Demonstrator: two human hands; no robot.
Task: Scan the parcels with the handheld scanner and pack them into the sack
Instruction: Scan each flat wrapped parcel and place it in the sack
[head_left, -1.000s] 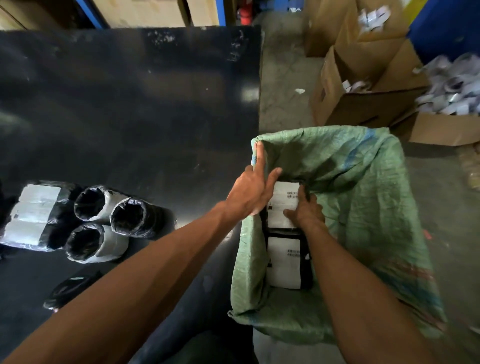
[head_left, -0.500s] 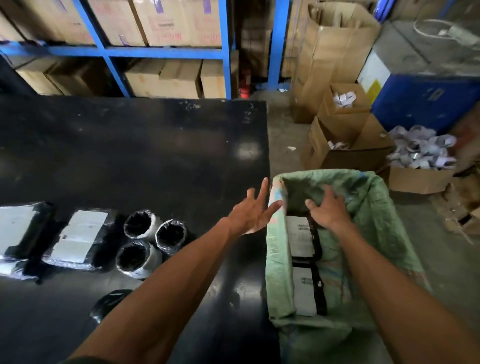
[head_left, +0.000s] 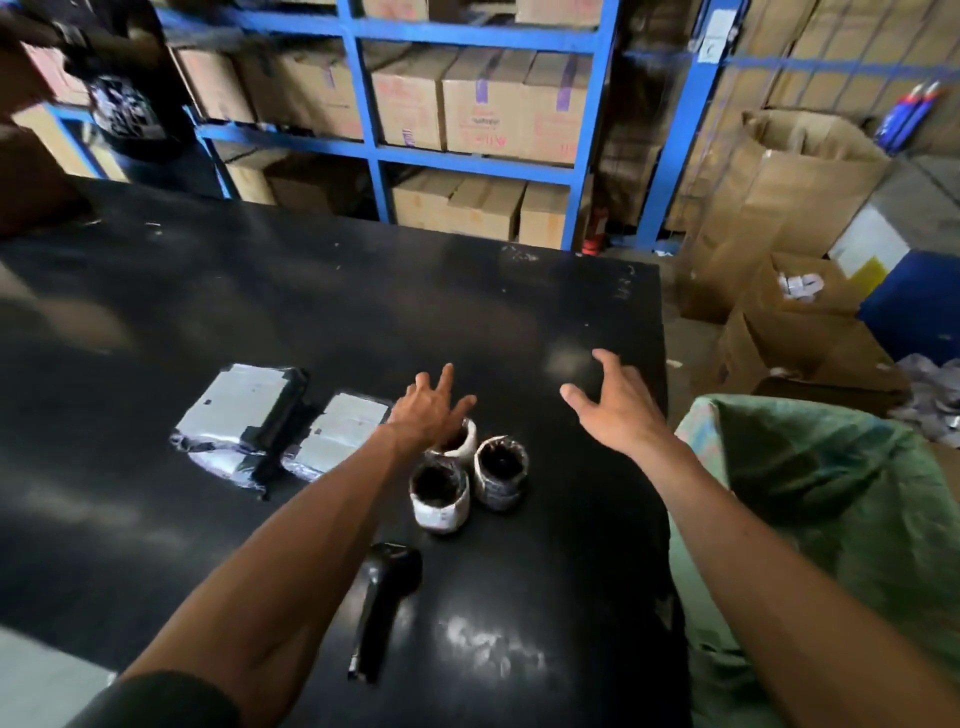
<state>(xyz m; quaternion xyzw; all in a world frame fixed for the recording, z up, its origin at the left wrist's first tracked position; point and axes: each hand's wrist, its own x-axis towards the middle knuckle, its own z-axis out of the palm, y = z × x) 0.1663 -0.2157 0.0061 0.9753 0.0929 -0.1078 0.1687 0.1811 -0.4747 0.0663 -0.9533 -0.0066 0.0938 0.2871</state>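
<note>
Parcels lie on the black surface (head_left: 311, 312) in front of me: two flat ones with pale labels, the left flat parcel (head_left: 244, 410) touching the right flat parcel (head_left: 340, 434), and just to their right three round parcels bunched together, the near round parcel (head_left: 440, 496), the right round parcel (head_left: 500, 470) and the far round parcel (head_left: 460, 439) partly hidden under my wrist. My left hand (head_left: 428, 410) reaches over that far one with fingers spread, its grip released and holding nothing. My right hand (head_left: 615, 405) hangs above the bare surface further right, fingers also splayed, grip released. The handheld scanner (head_left: 382, 597) lies on the surface nearer to me, between my forearms, untouched. The green sack (head_left: 831, 499) stands beside the surface's right edge, under my right forearm. Blue shelving (head_left: 374, 150) with cardboard boxes (head_left: 488, 104) stands beyond.
</note>
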